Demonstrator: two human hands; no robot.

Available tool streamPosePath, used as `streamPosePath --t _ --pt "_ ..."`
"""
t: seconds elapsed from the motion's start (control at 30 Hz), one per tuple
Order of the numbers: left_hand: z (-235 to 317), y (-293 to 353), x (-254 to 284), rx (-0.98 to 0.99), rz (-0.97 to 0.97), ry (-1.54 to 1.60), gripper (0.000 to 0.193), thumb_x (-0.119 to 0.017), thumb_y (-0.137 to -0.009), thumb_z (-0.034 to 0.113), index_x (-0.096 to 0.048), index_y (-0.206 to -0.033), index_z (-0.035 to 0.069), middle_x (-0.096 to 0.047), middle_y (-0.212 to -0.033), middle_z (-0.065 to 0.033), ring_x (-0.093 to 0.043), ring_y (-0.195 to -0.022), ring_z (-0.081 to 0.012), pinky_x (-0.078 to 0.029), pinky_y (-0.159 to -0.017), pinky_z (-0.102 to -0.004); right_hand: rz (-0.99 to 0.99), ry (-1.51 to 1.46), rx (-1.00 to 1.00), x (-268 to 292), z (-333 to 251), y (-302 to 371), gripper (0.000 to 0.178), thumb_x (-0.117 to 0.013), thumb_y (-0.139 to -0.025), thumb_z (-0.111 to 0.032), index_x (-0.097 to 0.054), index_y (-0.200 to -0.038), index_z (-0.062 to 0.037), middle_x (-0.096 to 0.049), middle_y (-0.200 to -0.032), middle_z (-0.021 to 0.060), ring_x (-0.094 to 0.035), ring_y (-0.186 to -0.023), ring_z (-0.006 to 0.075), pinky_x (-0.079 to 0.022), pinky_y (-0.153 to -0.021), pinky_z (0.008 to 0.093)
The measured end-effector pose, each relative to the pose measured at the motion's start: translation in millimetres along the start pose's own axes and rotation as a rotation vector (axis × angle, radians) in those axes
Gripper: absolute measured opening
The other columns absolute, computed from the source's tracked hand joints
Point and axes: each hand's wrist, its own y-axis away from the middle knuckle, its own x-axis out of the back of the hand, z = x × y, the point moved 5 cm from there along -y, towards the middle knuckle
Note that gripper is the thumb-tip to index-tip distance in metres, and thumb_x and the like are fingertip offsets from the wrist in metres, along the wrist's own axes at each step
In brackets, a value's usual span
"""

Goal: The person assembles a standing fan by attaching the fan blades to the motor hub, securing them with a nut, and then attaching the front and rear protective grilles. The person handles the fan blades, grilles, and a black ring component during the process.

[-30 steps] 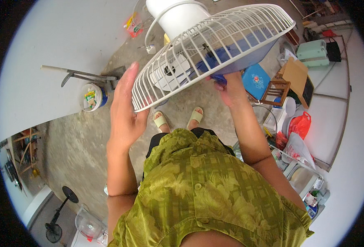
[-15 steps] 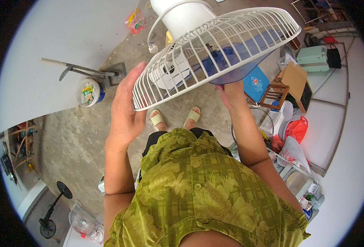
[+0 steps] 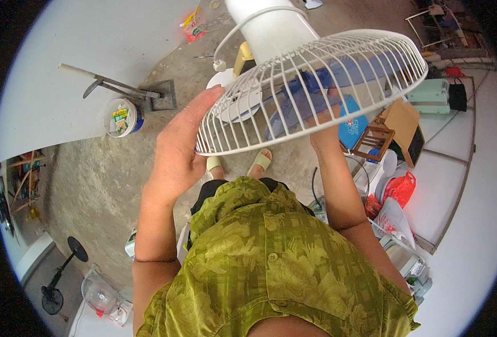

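A white fan head fills the upper middle of the head view, with a wire guard (image 3: 285, 139) and a white rear housing (image 3: 274, 33). My left hand (image 3: 181, 137) is wrapped round the guard's left edge, thumb low and fingers above. Translucent blue fan blades (image 3: 290, 109) show through the wires. Reaching up behind the guard's near rim, my right hand (image 3: 326, 115) grips the blades; its fingers are partly covered by the wires. A white cable (image 3: 229, 33) loops from the housing to a small white end piece.
A bucket (image 3: 126, 119) with packets inside stands at left, near a long-handled tool (image 3: 114, 82). On the right are a cardboard box (image 3: 401, 123), a wooden frame (image 3: 374, 143), a red bag (image 3: 400, 188) and a pale green case (image 3: 430, 95). A black stand fan (image 3: 57, 275) stands lower left.
The fan head has shifted a little right and lower in view, with my left hand on its guard. My right hand and the blue blades have moved further in behind the wires.
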Motion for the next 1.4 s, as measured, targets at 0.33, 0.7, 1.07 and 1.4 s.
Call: streamPosePath --t 0.33,0.7,1.07,1.4 --pt "-1 -2 -1 -0.083 -0.019 0.024 0.074 -0.047 -0.054 -0.009 -0.049 -0.126 0.007 -0.051 -0.128 -0.0195 -0.052 -0.112 -0.0388 -0.044 -0.093 -0.0420 -0.060 0.284 0.158 -1 -13 4 0.047 -0.069 -0.081 -0.018 -0.050 -0.121 -0.0027 -0.063 -0.103 0.0105 -0.064 -0.085 0.0200 -0.056 -0.074 0.0306" --pt "-1 -1 -2 -0.077 0.017 0.009 0.058 -0.055 -0.061 0.001 -0.054 -0.118 0.004 -0.053 -0.126 -0.0216 -0.055 -0.110 -0.0396 -0.044 -0.092 -0.0429 -0.130 0.553 0.189 3 17 21 0.050 -0.066 -0.082 -0.014 -0.043 -0.125 -0.0003 -0.051 -0.123 0.0182 -0.056 -0.106 0.0269 -0.052 -0.087 0.0390" --pt "-12 5 -8 -0.170 0.065 0.012 0.058 -0.071 -0.074 0.017 -0.045 -0.126 0.008 -0.053 -0.122 -0.0273 -0.056 -0.109 -0.0406 -0.045 -0.088 -0.0419 -0.110 0.595 0.266 6 17 38 0.054 -0.068 -0.080 -0.015 -0.042 -0.125 0.0000 -0.051 -0.121 0.0183 -0.056 -0.104 0.0275 -0.052 -0.087 0.0392" --pt "-23 10 -13 0.060 -0.034 0.064 0.058 -0.068 -0.079 0.017 -0.042 -0.131 0.012 -0.051 -0.125 -0.0280 -0.054 -0.112 -0.0428 -0.044 -0.092 -0.0460 -0.088 0.601 0.319 7 19 39 0.057 -0.070 -0.079 -0.015 -0.041 -0.125 0.0003 -0.051 -0.120 0.0185 -0.056 -0.103 0.0280 -0.052 -0.086 0.0394"
